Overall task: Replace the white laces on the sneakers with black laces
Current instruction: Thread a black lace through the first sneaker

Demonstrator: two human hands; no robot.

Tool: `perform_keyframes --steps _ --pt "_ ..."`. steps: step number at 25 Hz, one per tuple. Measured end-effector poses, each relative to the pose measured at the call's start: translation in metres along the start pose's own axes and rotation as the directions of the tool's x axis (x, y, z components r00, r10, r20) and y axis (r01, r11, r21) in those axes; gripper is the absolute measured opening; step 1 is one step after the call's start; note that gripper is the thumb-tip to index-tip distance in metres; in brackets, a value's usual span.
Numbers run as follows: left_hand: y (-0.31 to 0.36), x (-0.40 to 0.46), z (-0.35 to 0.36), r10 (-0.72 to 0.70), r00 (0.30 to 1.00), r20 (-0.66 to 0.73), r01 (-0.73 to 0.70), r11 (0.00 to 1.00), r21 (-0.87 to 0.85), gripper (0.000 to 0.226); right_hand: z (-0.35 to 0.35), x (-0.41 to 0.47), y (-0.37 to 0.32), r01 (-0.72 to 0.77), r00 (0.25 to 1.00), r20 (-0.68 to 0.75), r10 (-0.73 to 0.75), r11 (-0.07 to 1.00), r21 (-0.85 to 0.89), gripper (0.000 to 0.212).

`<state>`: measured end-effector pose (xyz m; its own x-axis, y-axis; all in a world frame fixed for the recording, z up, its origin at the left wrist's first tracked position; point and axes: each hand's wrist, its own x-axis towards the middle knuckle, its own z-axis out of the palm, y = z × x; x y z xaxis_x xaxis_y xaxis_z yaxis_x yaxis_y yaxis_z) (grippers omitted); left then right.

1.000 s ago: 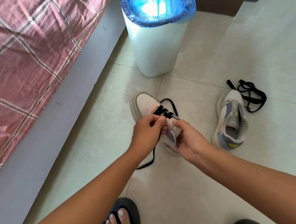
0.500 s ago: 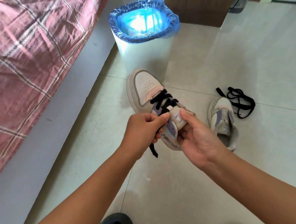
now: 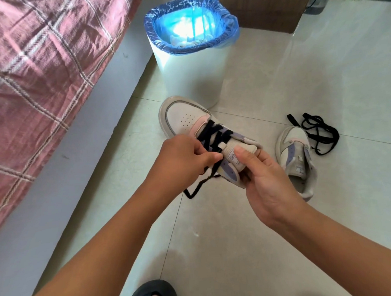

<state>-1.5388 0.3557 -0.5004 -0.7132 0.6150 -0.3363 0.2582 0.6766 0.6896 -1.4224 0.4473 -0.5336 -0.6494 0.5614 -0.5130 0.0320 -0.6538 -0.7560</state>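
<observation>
Tiled floor (image 3: 252,236) between bed (image 3: 37,77) and bin (image 3: 192,77): left hand (image 3: 181,160) pinches black lace (image 3: 214,135), right hand (image 3: 265,182) grips sneaker (image 3: 186,118).

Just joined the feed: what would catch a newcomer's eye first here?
At centre, both hands hold a sneaker half threaded with a black lace: the left hand pinches the lace, the right hand grips the tongue. Behind stands a blue-lined bin; to the right, the unlaced second sneaker lies beside a loose black lace.

We have one view only, worn on the head, looking forward and steeply down along both forearms to the floor (image 3: 242,248); our hands sit close at centre, a bin (image 3: 192,79) farther ahead.
</observation>
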Motion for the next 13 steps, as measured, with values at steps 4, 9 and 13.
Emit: perform_keyframes --steps 4,9,13 --pt "0.008 -0.002 0.002 0.082 0.997 -0.006 -0.08 0.981 0.174 0.035 0.0 0.0 0.001 0.005 1.0 0.0 -0.005 1.0 -0.005 0.036" --pt "0.009 -0.001 -0.001 0.026 0.999 0.03 -0.031 0.985 0.171 0.033 0.001 -0.002 -0.001 -0.007 1.0 -0.015 0.008 1.0 0.004 0.031" --pt "0.012 0.001 -0.005 0.007 0.995 0.097 -0.024 0.983 0.182 0.03 0.002 -0.005 -0.002 0.013 1.0 -0.016 -0.013 1.0 -0.01 0.011"
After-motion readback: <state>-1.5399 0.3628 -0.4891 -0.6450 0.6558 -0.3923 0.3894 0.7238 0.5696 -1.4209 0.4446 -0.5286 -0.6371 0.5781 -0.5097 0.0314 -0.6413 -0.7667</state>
